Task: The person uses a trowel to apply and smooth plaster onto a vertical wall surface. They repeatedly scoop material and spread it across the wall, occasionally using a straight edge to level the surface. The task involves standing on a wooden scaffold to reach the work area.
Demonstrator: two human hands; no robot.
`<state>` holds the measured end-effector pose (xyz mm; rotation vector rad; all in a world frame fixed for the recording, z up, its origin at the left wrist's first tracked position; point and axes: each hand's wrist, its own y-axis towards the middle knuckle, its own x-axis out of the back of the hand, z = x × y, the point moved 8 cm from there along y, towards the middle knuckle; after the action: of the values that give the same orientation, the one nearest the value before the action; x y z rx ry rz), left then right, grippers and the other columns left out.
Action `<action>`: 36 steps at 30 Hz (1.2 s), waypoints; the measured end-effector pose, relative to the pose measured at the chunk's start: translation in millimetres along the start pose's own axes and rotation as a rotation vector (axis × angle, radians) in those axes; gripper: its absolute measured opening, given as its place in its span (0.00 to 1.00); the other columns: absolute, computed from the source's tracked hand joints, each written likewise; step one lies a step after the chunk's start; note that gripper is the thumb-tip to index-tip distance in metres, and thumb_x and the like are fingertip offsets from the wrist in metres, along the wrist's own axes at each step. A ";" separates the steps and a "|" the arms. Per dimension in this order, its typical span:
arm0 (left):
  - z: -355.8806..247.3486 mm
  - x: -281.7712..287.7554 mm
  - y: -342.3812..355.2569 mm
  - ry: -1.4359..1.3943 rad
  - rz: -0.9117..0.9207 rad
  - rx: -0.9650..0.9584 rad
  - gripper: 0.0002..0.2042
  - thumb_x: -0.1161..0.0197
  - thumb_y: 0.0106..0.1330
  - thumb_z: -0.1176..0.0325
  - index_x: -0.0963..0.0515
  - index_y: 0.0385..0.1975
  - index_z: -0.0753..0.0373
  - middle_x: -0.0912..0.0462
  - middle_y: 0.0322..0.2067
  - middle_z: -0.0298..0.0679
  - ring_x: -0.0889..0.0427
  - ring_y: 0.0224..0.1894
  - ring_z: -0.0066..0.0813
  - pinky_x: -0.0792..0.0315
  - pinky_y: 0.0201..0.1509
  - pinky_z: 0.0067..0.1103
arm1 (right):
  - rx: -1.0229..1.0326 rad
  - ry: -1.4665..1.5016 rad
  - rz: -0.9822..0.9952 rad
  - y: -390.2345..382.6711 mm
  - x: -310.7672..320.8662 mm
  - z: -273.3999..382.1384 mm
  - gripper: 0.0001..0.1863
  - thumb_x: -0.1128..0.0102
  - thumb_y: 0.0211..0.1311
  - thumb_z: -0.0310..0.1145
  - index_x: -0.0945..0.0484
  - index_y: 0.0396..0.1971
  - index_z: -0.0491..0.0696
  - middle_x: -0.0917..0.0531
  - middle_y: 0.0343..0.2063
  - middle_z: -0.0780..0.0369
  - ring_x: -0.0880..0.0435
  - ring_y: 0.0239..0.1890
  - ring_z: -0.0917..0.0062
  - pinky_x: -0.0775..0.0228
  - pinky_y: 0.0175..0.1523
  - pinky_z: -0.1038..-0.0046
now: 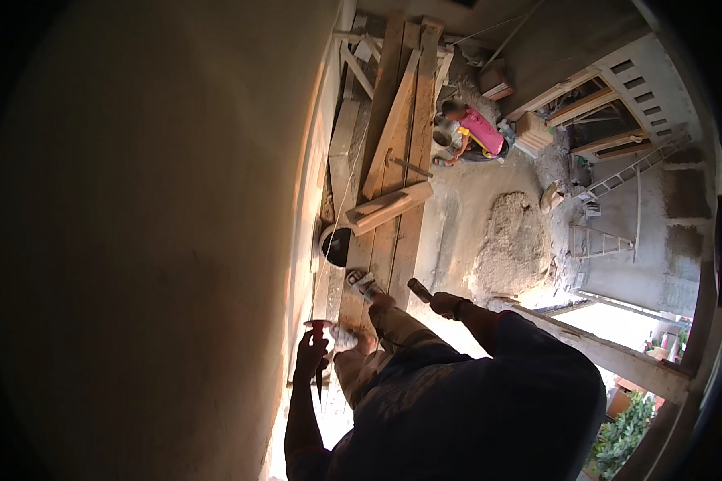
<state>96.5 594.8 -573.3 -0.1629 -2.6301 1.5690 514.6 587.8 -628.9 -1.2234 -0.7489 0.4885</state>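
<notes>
Close to the wall on the left, my left hand [308, 357] is closed round a chisel [319, 333]. The chisel has a red grip with a round red guard at its top, and its dark pointed blade hangs downward. My right hand [446, 305], out to the right of my legs, grips a short-handled hammer [418, 289]. Its thick, blunt head points away from me, up and to the left. Neither tool touches the wall [176, 240]. My sandalled feet stand on wooden planks [383, 252], raised above the floor.
A dark bucket [337, 246] stands beside the planks, near a loose wooden block [389, 208] and another hammer-like tool [409, 166]. Below, a person in pink [481, 131] crouches by a sand heap [512, 244]. Ladders [634, 172] lean at the far right.
</notes>
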 end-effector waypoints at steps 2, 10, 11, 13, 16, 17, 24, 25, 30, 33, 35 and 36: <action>-3.6 -5.5 22.5 0.109 -0.010 -0.006 0.15 0.39 0.56 0.70 0.29 0.43 0.61 0.30 0.15 0.32 0.34 0.10 0.19 0.37 0.11 0.18 | -0.016 0.103 0.023 1.8 -7.1 -0.3 0.14 0.57 0.56 0.32 0.25 0.25 0.38 0.24 0.13 0.57 0.26 0.12 0.71 0.37 0.16 0.68; 58.7 -5.8 125.2 0.404 -0.031 -0.022 0.20 0.33 0.47 0.65 0.25 0.41 0.64 0.19 0.29 0.44 0.19 0.32 0.35 0.26 0.37 0.28 | -0.178 0.286 0.196 31.5 -77.5 -37.8 0.14 0.49 0.54 0.31 0.29 0.12 0.41 0.29 0.08 0.60 0.30 0.10 0.74 0.42 0.13 0.70; 57.6 -6.0 136.9 0.437 -0.045 -0.086 0.18 0.34 0.49 0.66 0.26 0.40 0.62 0.21 0.24 0.39 0.24 0.22 0.27 0.32 0.24 0.24 | -0.161 0.302 0.194 42.5 -85.7 -41.1 0.13 0.49 0.53 0.30 0.29 0.12 0.41 0.29 0.08 0.60 0.30 0.10 0.75 0.42 0.13 0.70; 54.9 -5.1 159.3 0.544 -0.086 -0.226 0.17 0.35 0.50 0.64 0.25 0.39 0.62 0.20 0.22 0.38 0.24 0.19 0.24 0.30 0.20 0.23 | -0.151 0.328 0.174 66.4 -97.4 -50.8 0.09 0.47 0.50 0.25 0.28 0.14 0.39 0.28 0.10 0.61 0.30 0.11 0.77 0.42 0.14 0.72; 32.8 -12.0 183.2 0.754 -0.104 -0.216 0.17 0.42 0.57 0.59 0.26 0.42 0.61 0.20 0.36 0.52 0.21 0.41 0.51 0.28 0.43 0.39 | -0.207 0.342 0.103 133.1 -109.9 -79.8 0.09 0.46 0.50 0.27 0.26 0.17 0.36 0.26 0.11 0.59 0.25 0.13 0.75 0.38 0.16 0.71; 27.3 -12.7 198.2 0.780 -0.106 -0.219 0.15 0.47 0.61 0.57 0.27 0.42 0.61 0.20 0.35 0.53 0.21 0.41 0.53 0.28 0.43 0.41 | -0.182 0.172 0.010 150.9 -101.4 -74.8 0.10 0.45 0.48 0.28 0.24 0.20 0.34 0.22 0.16 0.54 0.19 0.20 0.69 0.30 0.22 0.69; 38.0 -42.7 308.3 0.843 -0.043 -0.464 0.08 0.48 0.60 0.68 0.28 0.37 0.62 0.20 0.32 0.51 0.21 0.38 0.51 0.28 0.41 0.40 | 0.132 -0.402 -0.234 294.6 -37.4 -29.2 0.36 0.59 0.54 0.28 0.48 0.65 0.67 0.28 0.50 0.52 0.27 0.52 0.57 0.35 0.56 0.59; 40.4 -49.4 327.4 0.856 -0.040 -0.488 0.08 0.48 0.59 0.69 0.28 0.37 0.62 0.20 0.32 0.51 0.21 0.37 0.51 0.28 0.40 0.40 | 0.034 -0.283 -0.244 291.4 -18.2 -10.7 0.36 0.58 0.54 0.27 0.48 0.65 0.68 0.29 0.51 0.53 0.28 0.54 0.57 0.36 0.57 0.59; 55.7 -87.3 395.1 0.921 0.008 -0.560 0.09 0.48 0.58 0.72 0.28 0.38 0.61 0.23 0.34 0.49 0.22 0.40 0.49 0.30 0.43 0.39 | 0.085 -0.071 -0.593 362.6 24.2 -2.4 0.24 0.52 0.54 0.28 0.35 0.54 0.52 0.23 0.45 0.50 0.25 0.50 0.56 0.33 0.53 0.58; 56.2 -110.0 423.0 0.927 -0.037 -0.671 0.07 0.49 0.58 0.72 0.27 0.35 0.62 0.23 0.31 0.50 0.23 0.36 0.51 0.30 0.40 0.40 | -0.024 -0.058 -0.643 424.8 19.1 -26.0 0.26 0.54 0.56 0.28 0.39 0.58 0.54 0.24 0.45 0.47 0.23 0.47 0.54 0.32 0.52 0.58; 59.2 -126.3 445.0 0.966 0.000 -0.698 0.07 0.49 0.58 0.71 0.27 0.35 0.61 0.23 0.32 0.48 0.22 0.37 0.49 0.30 0.41 0.38 | -0.067 -0.034 -0.632 440.9 6.8 -28.1 0.28 0.55 0.58 0.28 0.44 0.61 0.53 0.29 0.49 0.41 0.27 0.50 0.50 0.33 0.53 0.57; 61.5 -130.9 453.1 0.902 0.000 -0.746 0.09 0.44 0.56 0.68 0.27 0.35 0.62 0.22 0.32 0.46 0.22 0.37 0.49 0.30 0.41 0.38 | -0.052 -0.060 -0.671 451.5 -7.3 -35.0 0.30 0.56 0.58 0.27 0.48 0.63 0.52 0.32 0.51 0.40 0.29 0.52 0.49 0.35 0.54 0.56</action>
<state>242.9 737.9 -1002.6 -0.7031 -2.2459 0.2599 560.4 689.0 -1067.9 -0.9313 -1.1660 -0.0494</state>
